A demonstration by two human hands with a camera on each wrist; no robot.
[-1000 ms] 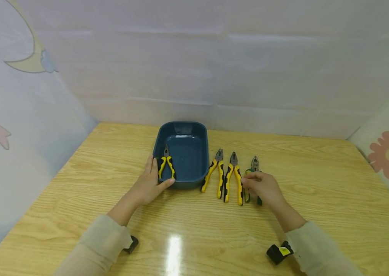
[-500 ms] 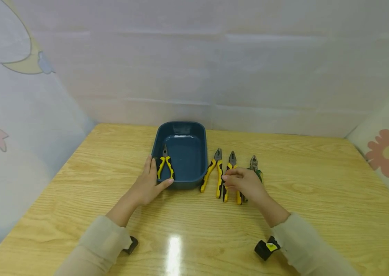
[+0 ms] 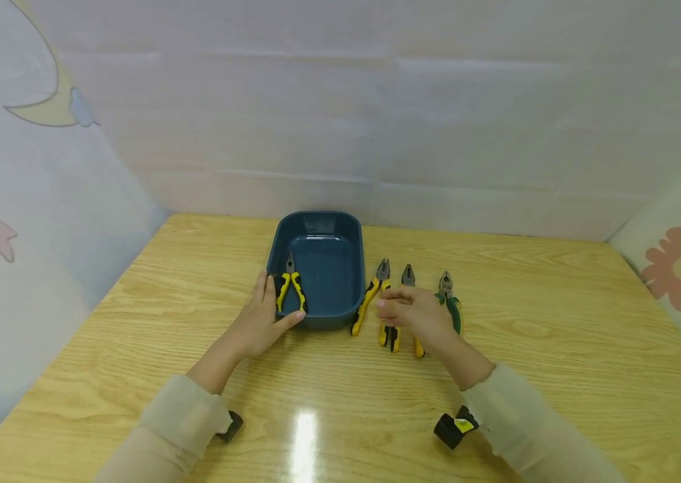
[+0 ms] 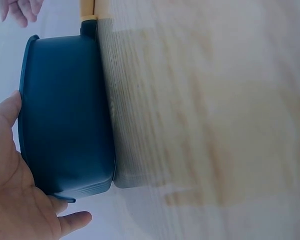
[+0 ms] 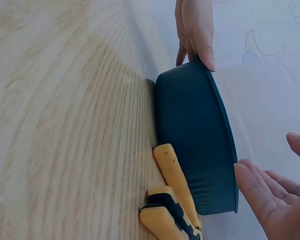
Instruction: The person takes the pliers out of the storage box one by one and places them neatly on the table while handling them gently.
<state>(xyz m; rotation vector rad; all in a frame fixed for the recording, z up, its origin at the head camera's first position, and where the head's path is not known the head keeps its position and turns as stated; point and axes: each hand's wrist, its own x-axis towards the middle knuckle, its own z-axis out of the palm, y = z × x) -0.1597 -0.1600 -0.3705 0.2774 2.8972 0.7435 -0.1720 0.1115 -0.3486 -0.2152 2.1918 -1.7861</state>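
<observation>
In the head view my left hand (image 3: 258,325) rests against the near left corner of a dark blue plastic bin (image 3: 331,320), thumb at the near rim and fingers along the left side. Yellow-and-black long-nose pliers (image 3: 283,295) lie inside, beside that hand. My right hand (image 3: 415,315) hovers over the pliers right of the bin, fingers loosely bent and holding nothing. Below it are two yellow-handled pliers: the left pair (image 3: 367,305) shows partly, while the other combination pliers (image 3: 408,274) are mostly covered. Green-handled pliers (image 3: 453,310) lie to its right.
Everything stands on a wood-grain table (image 3: 195,268). A pale sheet (image 3: 473,134) hangs behind it, with printed sheets at both sides. Each wrist wears a black device, such as the right one (image 3: 451,429).
My right hand has moved left from the green-handled pliers, across the yellow pairs toward the bin, leaving the green handles uncovered. My left hand and the bin stay put.
</observation>
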